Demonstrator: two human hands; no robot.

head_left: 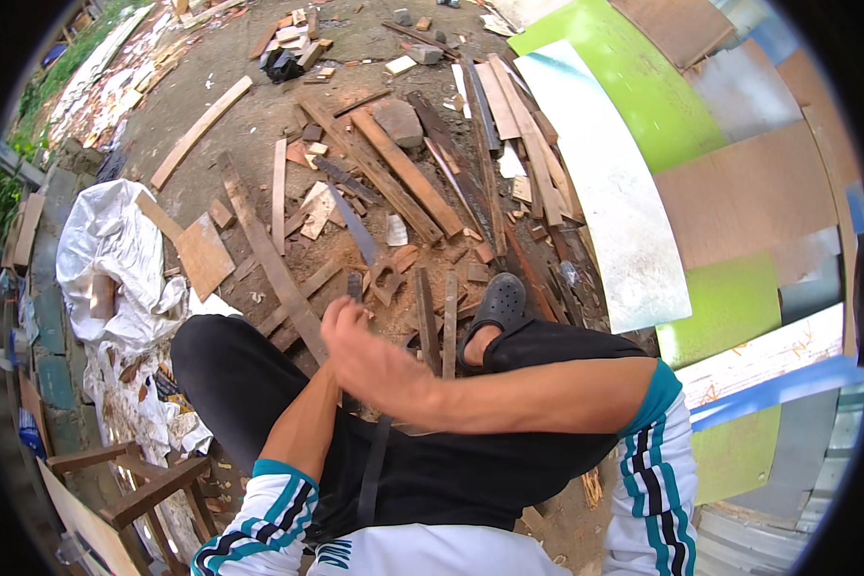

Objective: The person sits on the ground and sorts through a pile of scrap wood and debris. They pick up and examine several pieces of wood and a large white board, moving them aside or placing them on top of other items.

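My right hand (379, 370) reaches across my lap and crosses in front of my left forearm (305, 422). Its fingers look bent, but motion smears them and I cannot make out anything in them. My left hand is mostly hidden behind the right one, so its fingers do not show. Just beyond my hands, a handsaw (355, 230) with a wooden handle (386, 282) lies on the ground among sawdust and offcuts. A long wooden plank (264, 240) runs toward my hands from the far left. Two narrow wood strips (426, 322) lie between my legs.
Scattered boards (408, 173) and a stone block (397, 123) lie ahead. White plastic sheeting (115, 250) is heaped at the left, above a wooden frame (154, 490). A white panel (610, 192) leans along the right side. My right foot wears a dark clog (500, 309).
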